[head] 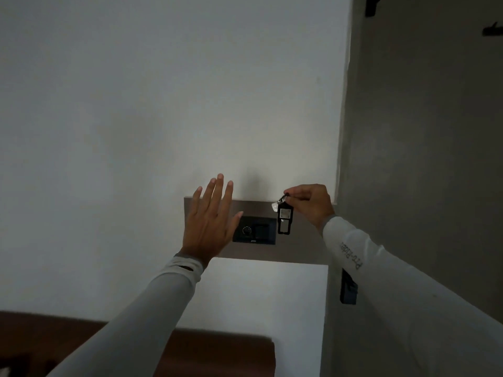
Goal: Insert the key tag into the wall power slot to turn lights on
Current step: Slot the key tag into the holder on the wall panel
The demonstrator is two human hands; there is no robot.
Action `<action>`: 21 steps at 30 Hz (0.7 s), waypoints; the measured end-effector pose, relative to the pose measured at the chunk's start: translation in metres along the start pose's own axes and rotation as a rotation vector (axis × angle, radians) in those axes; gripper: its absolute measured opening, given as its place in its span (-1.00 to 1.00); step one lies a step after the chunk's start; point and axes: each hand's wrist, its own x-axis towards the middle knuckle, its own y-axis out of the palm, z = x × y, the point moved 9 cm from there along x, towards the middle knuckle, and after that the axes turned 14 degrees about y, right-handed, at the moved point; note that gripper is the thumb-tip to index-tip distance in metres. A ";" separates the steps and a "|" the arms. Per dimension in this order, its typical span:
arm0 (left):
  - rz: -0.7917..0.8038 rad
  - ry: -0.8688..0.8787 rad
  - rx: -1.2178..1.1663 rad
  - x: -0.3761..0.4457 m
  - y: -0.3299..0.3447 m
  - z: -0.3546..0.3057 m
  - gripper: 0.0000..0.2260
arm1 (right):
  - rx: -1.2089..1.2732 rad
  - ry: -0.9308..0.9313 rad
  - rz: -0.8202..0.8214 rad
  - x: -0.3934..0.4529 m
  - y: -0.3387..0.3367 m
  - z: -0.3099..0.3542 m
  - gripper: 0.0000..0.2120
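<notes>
A black rectangular key tag (285, 220) with a pale label hangs from a ring pinched in my right hand (311, 204), just right of a dark wall panel (254, 230) bearing a round dial and a square switch. That panel sits on a brownish wall plate (299, 240). My left hand (211, 219) is flat and spread, fingers apart, over the plate's left part, its thumb near the panel's left edge. Another dark wall unit (348, 288) is mounted lower on the side wall, partly hidden behind my right sleeve. No slot opening is discernible in the dim light.
The room is dim. A white wall fills the view, with a corner edge (343, 131) to the right and a grey side wall beyond. Dark brown wooden furniture (217, 349) lies below. Two dark hooks (492, 29) sit high on the right wall.
</notes>
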 end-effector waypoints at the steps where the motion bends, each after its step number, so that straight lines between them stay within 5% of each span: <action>1: 0.007 -0.003 0.012 0.002 0.006 -0.001 -0.39 | 0.003 -0.003 0.011 0.009 0.003 -0.002 -0.83; 21: 0.015 0.107 0.055 0.036 0.191 0.037 -0.41 | 0.006 -0.088 -0.039 0.140 0.081 -0.069 -0.79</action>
